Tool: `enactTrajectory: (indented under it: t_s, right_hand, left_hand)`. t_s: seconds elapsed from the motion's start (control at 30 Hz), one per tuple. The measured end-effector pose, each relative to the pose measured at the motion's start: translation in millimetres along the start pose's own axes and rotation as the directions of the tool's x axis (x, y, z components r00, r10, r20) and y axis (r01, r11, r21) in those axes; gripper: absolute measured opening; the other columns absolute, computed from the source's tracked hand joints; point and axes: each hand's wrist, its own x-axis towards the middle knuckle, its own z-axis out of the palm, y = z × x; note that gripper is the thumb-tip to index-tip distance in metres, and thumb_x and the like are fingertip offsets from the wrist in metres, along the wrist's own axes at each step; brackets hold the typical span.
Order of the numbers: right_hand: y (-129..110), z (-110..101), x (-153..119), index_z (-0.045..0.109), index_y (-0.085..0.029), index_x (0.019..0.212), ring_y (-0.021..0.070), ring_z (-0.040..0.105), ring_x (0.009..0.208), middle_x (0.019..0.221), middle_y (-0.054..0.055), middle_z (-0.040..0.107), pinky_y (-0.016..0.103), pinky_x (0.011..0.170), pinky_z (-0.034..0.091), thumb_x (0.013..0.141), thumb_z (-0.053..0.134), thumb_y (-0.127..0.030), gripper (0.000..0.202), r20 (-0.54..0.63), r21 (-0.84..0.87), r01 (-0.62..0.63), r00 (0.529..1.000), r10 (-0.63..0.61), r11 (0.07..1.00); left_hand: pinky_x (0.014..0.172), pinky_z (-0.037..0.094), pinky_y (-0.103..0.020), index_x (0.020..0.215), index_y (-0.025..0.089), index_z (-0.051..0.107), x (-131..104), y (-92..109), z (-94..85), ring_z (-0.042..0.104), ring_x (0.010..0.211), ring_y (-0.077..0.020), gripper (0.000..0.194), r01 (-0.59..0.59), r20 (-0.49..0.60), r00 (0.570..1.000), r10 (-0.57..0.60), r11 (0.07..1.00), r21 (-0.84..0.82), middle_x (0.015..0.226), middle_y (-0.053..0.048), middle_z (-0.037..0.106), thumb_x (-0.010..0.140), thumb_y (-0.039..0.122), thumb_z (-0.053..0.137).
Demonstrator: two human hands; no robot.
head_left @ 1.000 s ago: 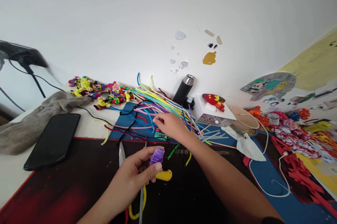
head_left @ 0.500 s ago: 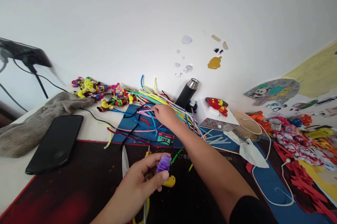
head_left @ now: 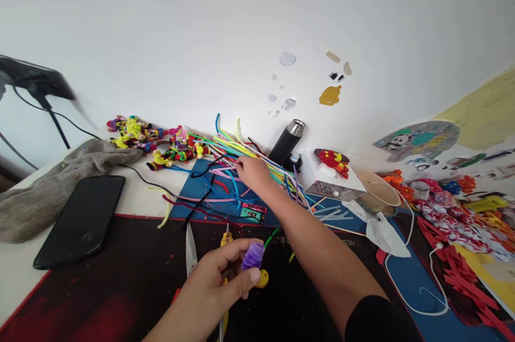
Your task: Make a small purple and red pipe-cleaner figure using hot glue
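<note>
Wall (head_left: 181,36), white, rises behind a white surface (head_left: 139,200) that carries all the loose things. Over the front of this surface lies a dark mat (head_left: 112,277) with a red edge. At the far left, a grey, soft-looking object (head_left: 64,181) stretches beside a large black phone (head_left: 80,221).

Near the wall, a loose heap of coloured fuzzy stems (head_left: 241,149) — yellow, pink, blue, green and others — spreads in front of a leaning black flask (head_left: 285,143) with a silvery top. A white box (head_left: 316,178) stands to the right of the flask, and a pale bowl (head_left: 378,189) sits just beyond the box.

The right hand (head_left: 253,173) reaches over the near side of the heap, fingertips drawn together; its grip is narrow, but whether a stem is caught in it cannot be told. The left hand (head_left: 217,280) is above the dark mat, its grip closed between thumb and fingers on a purple ribbed piece (head_left: 253,256).

Scissor-like blade (head_left: 190,248) and yellow handle (head_left: 263,279) show beside the left hand, partly hidden by it. Smallest — a teal-and-pink packet (head_left: 252,212) lies between the two hands.
</note>
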Motion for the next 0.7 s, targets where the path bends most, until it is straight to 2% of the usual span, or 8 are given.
enactTrajectory:
  t_s: [0.27, 0.37, 0.47, 0.6, 0.7]
  right_hand:
    - [-11, 8, 11, 0.080, -0.022, 0.116, 0.0289, 0.076, 0.104, 0.110, 0.014, 0.083, 0.037, 0.092, 0.051, 0.109, 0.058, -0.031, 0.024, 0.006, 0.050, -0.041, 0.999, 0.041, 0.998]
    - [-16, 3, 11, 0.080, -0.020, 0.109, 0.0293, 0.075, 0.102, 0.106, 0.014, 0.083, 0.037, 0.091, 0.050, 0.105, 0.061, -0.024, 0.019, -0.012, 0.124, -0.053, 0.998, 0.055, 0.991]
    - [-19, -7, 11, 0.079, -0.020, 0.102, 0.0269, 0.073, 0.097, 0.098, 0.009, 0.081, 0.034, 0.087, 0.049, 0.102, 0.064, -0.024, 0.015, -0.060, 0.257, -0.045, 0.996, 0.062, 0.965]
    - [-20, -22, 15, 0.075, -0.021, 0.095, 0.0221, 0.068, 0.085, 0.084, 0.002, 0.074, 0.030, 0.079, 0.048, 0.098, 0.066, -0.028, 0.012, -0.124, 0.489, -0.017, 0.988, 0.089, 0.872]
    - [-25, -34, 17, 0.071, -0.021, 0.090, 0.0191, 0.062, 0.073, 0.073, -0.001, 0.066, 0.029, 0.070, 0.046, 0.096, 0.066, -0.034, 0.015, -0.124, 0.683, -0.003, 0.985, 0.120, 0.731]
  left_hand:
    - [0.070, 0.054, -0.031, 0.131, 0.019, 0.079, -1, 1, 1.7, 0.060, 0.076, -0.0191, 0.073, 0.024, 0.022, 0.999, -0.024, 1.000, -0.004, 0.094, -0.007, 0.073, 0.085, 0.076, 0.077]
    - [0.071, 0.054, -0.032, 0.133, 0.020, 0.078, -2, -1, 0.3, 0.061, 0.079, -0.0201, 0.073, 0.032, 0.028, 0.999, -0.032, 0.999, -0.012, 0.096, -0.008, 0.075, 0.086, 0.075, 0.077]
    - [0.074, 0.054, -0.031, 0.135, 0.021, 0.077, -3, -4, -1.2, 0.064, 0.081, -0.0203, 0.068, 0.035, 0.040, 0.999, -0.034, 0.999, -0.025, 0.100, -0.008, 0.077, 0.089, 0.071, 0.078]
    - [0.072, 0.053, -0.031, 0.136, 0.021, 0.076, -2, -6, -0.8, 0.063, 0.079, -0.0196, 0.069, 0.023, 0.036, 0.999, -0.021, 0.999, -0.047, 0.098, -0.008, 0.077, 0.088, 0.071, 0.079]
    - [0.069, 0.052, -0.030, 0.128, 0.019, 0.079, -1, -4, 0.1, 0.061, 0.077, -0.0187, 0.070, 0.009, 0.017, 1.000, -0.008, 0.998, -0.065, 0.095, -0.008, 0.073, 0.084, 0.073, 0.082]
